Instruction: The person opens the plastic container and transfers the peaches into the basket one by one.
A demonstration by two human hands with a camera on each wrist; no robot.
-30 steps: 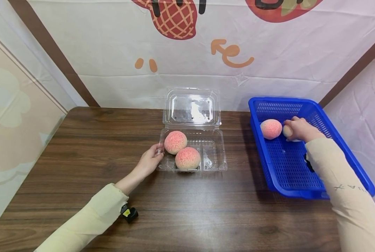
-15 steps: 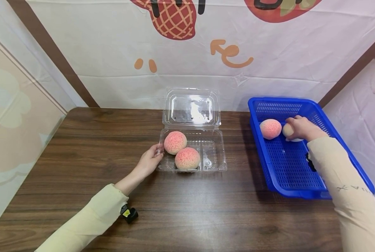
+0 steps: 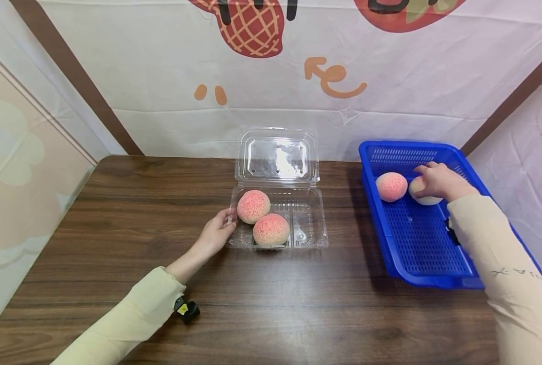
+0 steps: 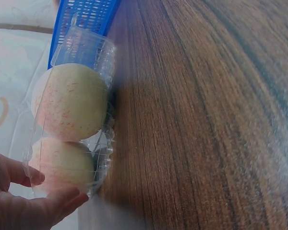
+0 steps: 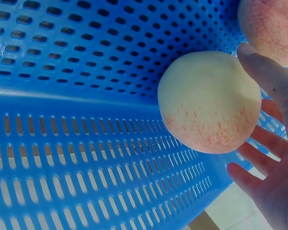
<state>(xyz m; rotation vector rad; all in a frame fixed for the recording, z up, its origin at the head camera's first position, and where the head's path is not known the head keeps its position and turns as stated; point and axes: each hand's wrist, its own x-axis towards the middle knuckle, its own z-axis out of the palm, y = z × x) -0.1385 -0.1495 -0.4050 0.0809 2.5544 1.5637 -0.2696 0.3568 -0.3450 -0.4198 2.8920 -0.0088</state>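
Observation:
My left hand (image 3: 213, 235) pinches the left rim of an open clear plastic clamshell container (image 3: 308, 215), thumb on one side and fingers on the other in the left wrist view. Two pink-and-cream peaches (image 3: 254, 207) sit in the container's left part. Over at the right, my right hand (image 3: 441, 181) is inside a blue plastic basket (image 3: 410, 238). Its spread fingers and thumb lie beside a pale peach (image 5: 206, 100), not closed round it; whether the thumb touches it I cannot tell. Another pink peach (image 3: 391, 187) lies to the left of that one, against the basket's side.
The brown wooden table (image 3: 280, 309) carries both the container and the basket. The container's raised lid (image 3: 275, 154) leans back near a printed white cloth (image 3: 161, 66) hung behind the table. Slotted walls (image 5: 62, 182) enclose the basket.
My right hand has shifted a little up and to the right and its fingers have loosened, showing more of the pale peach. The left hand and container have stayed still.

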